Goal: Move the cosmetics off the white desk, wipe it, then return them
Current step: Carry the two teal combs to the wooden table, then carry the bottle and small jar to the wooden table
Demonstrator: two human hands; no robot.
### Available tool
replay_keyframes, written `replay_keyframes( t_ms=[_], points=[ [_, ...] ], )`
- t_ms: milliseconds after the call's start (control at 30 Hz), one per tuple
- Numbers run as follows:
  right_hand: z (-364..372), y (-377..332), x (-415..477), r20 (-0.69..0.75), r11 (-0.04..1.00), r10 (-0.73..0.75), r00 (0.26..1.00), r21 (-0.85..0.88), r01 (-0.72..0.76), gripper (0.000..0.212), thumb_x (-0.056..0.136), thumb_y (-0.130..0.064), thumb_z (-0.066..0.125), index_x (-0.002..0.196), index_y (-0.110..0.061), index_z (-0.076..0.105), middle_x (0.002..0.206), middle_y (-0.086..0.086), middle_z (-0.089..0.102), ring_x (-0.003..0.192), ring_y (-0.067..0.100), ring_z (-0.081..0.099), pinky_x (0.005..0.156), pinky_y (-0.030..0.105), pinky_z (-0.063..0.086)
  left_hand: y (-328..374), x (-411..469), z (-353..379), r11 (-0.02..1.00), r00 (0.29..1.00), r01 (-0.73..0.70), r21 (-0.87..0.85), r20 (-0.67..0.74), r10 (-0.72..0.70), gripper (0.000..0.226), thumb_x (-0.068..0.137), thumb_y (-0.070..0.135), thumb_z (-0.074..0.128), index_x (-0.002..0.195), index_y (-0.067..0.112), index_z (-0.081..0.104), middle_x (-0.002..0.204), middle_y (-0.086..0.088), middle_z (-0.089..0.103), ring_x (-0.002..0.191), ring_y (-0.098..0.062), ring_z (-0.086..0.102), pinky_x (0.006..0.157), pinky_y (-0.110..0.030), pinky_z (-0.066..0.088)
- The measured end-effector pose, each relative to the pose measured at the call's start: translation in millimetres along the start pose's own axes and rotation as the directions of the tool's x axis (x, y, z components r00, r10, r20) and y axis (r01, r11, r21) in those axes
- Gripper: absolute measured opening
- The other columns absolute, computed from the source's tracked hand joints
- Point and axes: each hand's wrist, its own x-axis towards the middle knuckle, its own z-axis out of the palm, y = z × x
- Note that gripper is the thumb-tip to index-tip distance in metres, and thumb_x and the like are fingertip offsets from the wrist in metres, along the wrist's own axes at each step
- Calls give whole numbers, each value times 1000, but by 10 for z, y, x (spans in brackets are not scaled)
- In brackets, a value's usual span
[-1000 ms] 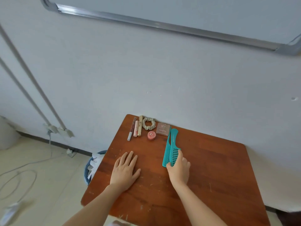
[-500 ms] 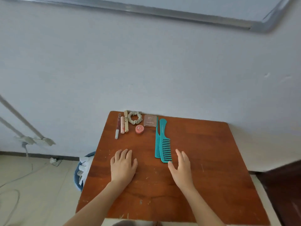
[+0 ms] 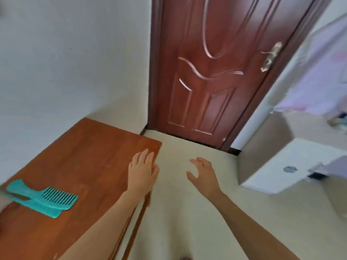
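The view has swung right, away from the small cosmetics. Two teal plastic combs (image 3: 43, 200) lie overlapped on the brown wooden table (image 3: 90, 147), far left. The left hand (image 3: 142, 169) rests flat at the table's right edge. The right hand (image 3: 203, 172), off the combs now, hovers empty with fingers spread, near a white desk (image 3: 277, 171).

A home room: panelled wooden door (image 3: 212, 72), teal combs (image 3: 47, 201).

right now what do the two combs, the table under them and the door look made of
Combs: likely plastic, given the uniform teal colour and the smooth moulded teeth and handle.
Table: solid wood or wood-look laminate, I cannot tell which. It is reddish-brown with plank seams and a slight sheen.
Door: wood or pressed metal, dark red-brown and semi-gloss, with raised curved mouldings that catch the light.
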Motion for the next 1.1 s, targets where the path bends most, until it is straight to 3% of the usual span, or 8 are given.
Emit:
replay_keyframes(
  t_ms=[167,333,433,567,700,833,1000,1100],
  points=[
    [-926,819,-546,-253,974,198,947,-58,-219,43,86,-26,58,126,-10,52,131,10,49,123,27,38,100,34,32,1241,53,248,956,955,-289,-43,57,291,47,91,25,45,135,10,39,146,-9,35,136,-26,26,110,-39,21],
    [-1703,1563,-1213,-381,944,264,886,-86,-318,42,83,-21,62,122,-8,55,127,12,51,123,29,39,97,37,35,2368,-175,524,870,874,-476,-128,48,484,60,81,35,28,134,13,43,146,-3,35,135,-22,24,110,-35,21],
    [-2137,2070,-1605,-412,933,251,876,-137,-332,42,85,-24,61,124,-11,54,131,11,49,126,26,38,99,35,34,3001,-429,771,851,860,-497,-169,37,509,62,78,37,26,133,13,45,146,-2,36,134,-21,25,109,-34,21],
    [-2652,2717,-2002,-439,933,229,869,-156,-325,43,85,-25,61,125,-11,53,130,10,49,124,25,40,99,34,34,3735,-702,1146,835,861,-492,-246,6,509,43,91,27,44,132,13,46,145,-2,38,134,-20,25,109,-31,20],
    [-3070,3202,-2204,-429,924,228,874,-187,-332,45,87,-26,58,129,-11,49,132,9,47,126,24,38,103,33,31,4267,-838,1373,841,875,-471,-265,-20,484,41,91,23,50,130,12,49,142,-4,42,133,-24,28,109,-33,22],
    [-3426,3552,-2190,-470,938,204,859,-156,-308,44,86,-23,60,126,-9,51,128,10,51,122,26,40,97,29,32,4688,-780,1520,846,874,-475,-242,-19,485,40,92,26,49,130,12,48,142,-2,42,133,-22,29,105,-37,27],
    [-3797,3947,-2026,-537,947,220,815,-83,-310,41,85,-19,62,123,-8,53,126,12,53,120,29,42,97,34,33,5141,-524,1661,815,862,-500,-294,-81,500,37,91,24,51,124,7,53,136,-6,49,128,-26,35,102,-38,31],
    [-4007,4240,-1917,-551,941,239,800,-74,-331,43,85,-20,62,125,-10,51,128,11,52,122,29,41,99,33,33,5398,-236,1793,783,846,-522,-338,-86,526,46,85,32,44,121,5,54,132,-8,52,124,-30,38,99,-41,38]
  ],
)
